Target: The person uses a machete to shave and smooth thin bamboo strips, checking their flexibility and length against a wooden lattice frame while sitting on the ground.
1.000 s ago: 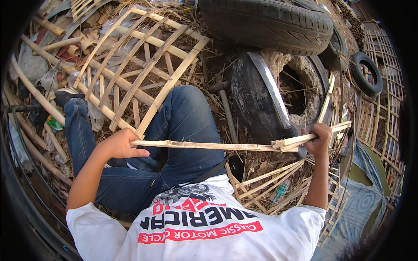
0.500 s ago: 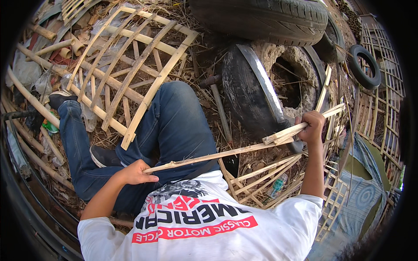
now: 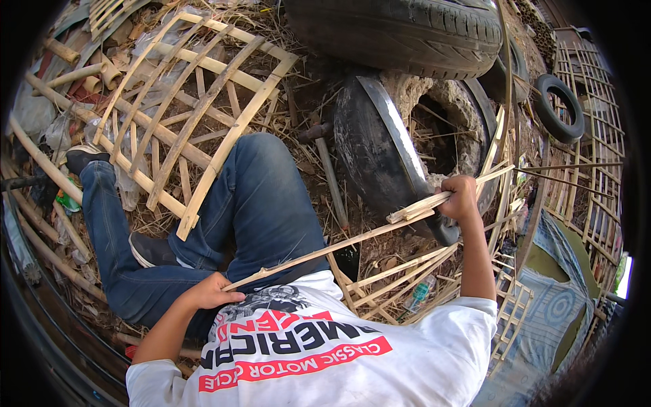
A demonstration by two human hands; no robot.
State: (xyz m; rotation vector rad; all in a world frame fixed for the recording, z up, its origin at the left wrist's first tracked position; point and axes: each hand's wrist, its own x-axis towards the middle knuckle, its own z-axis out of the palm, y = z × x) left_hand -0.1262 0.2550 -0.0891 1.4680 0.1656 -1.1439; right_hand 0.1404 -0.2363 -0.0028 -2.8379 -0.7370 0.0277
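My left hand (image 3: pixel 211 292) pinches the near end of a long, thin bamboo strip (image 3: pixel 325 250) between thumb and fingers, just above my lap. The strip slants up to the right, toward my right hand (image 3: pixel 459 197). That hand is closed round a small bundle of split bamboo strips (image 3: pixel 415 207), whose cut ends stick out on its left. Whether the long strip is also in that grip is hidden by the fingers. A curved bamboo lattice (image 3: pixel 237 140) leans against my bent knee. Beyond the knee, a hammer (image 3: pixel 331 178) lies on the ground.
A worn tyre (image 3: pixel 369 139) with a crumbling, earth-like lining stands ahead of my right hand, with a larger tyre (image 3: pixel 400 37) behind. Loose bamboo strips (image 3: pixel 407 275) and a plastic bottle (image 3: pixel 418 296) lie below my right arm. Patterned cloth (image 3: pixel 546 315) and a small tyre (image 3: pixel 558 119) are at right.
My right hand has come slightly left with the bundle, and my left hand is a little lower. The whole view has shifted slightly. Both hands keep their grips.
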